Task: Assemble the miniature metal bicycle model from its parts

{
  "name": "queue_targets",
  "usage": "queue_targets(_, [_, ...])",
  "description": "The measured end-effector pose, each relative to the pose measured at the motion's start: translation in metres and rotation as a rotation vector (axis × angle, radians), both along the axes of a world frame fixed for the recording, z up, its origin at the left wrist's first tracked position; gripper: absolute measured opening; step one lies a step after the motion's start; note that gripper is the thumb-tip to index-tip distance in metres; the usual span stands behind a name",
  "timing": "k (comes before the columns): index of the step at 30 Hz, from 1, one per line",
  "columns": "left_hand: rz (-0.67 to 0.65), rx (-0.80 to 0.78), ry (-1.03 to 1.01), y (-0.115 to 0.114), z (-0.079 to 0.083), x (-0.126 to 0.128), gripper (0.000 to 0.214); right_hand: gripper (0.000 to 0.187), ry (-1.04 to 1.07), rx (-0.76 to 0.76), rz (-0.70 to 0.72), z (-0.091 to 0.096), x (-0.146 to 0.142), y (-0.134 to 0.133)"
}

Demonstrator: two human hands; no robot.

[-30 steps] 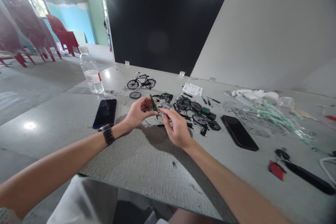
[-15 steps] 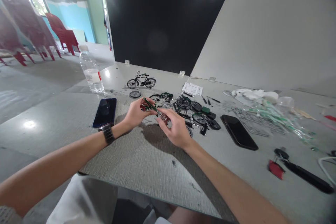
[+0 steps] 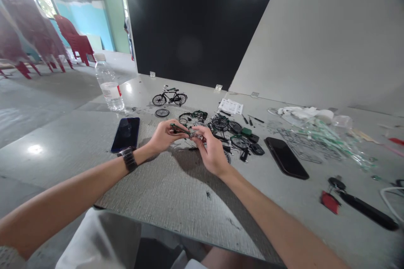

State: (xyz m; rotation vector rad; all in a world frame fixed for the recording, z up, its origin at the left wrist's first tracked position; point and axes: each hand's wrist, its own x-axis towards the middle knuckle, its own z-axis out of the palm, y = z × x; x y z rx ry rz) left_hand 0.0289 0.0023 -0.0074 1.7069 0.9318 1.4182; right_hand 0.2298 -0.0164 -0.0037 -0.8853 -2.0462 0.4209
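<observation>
Red plastic chairs [image 3: 74,42] stand off to the left of a long grey table [image 3: 59,151] in a bare hall, with a black wall panel [image 3: 195,21] rising behind it. We look down on a woven grey mat [image 3: 164,193], and both our hands work just above it, close together but apart. The left hand [image 3: 162,136] pinches one end of a slim green-and-silver model bicycle part [image 3: 186,131] between thumb and fingers; the right hand [image 3: 212,151] pinches the other end the same way. We judge the piece light and stiff, but thin — its small joints could be fragile, and its smooth finish may slip. We would take hold along its thicker body, not by any small protruding bit. Loose spoked wheels [image 3: 219,124] and small black parts lie just ahead, and a finished model bicycle [image 3: 169,99] stands beyond them — a phone [image 3: 125,134] lies near the left hand.
</observation>
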Motion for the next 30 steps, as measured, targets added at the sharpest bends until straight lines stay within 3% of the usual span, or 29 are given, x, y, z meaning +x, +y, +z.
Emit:
queue_targets(6, [-0.038, 0.007, 0.002, -0.001, 0.005, -0.001, 0.021, 0.029, 0.002, -0.009, 0.003, 0.001, 0.001, -0.002])
queue_targets(11, [0.002, -0.174, -0.214, 0.008, 0.005, -0.001, 0.023, 0.041, 0.032, 0.086, -0.079, 0.006, 0.001, -0.001])
queue_targets(16, [0.102, -0.230, -0.472, 0.016, 0.008, -0.008, 0.025, 0.036, -0.310, 0.114, -0.134, 0.005, 0.005, 0.007])
queue_targets(21, [0.150, -0.228, -0.562, 0.015, 0.013, -0.012, 0.026, 0.047, -0.625, 0.077, -0.129, 0.000, 0.007, 0.010])
queue_targets(30, [0.138, -0.249, -0.547, 0.014, 0.008, -0.006, 0.026, 0.052, -0.662, -0.025, -0.155, 0.002, 0.006, 0.013])
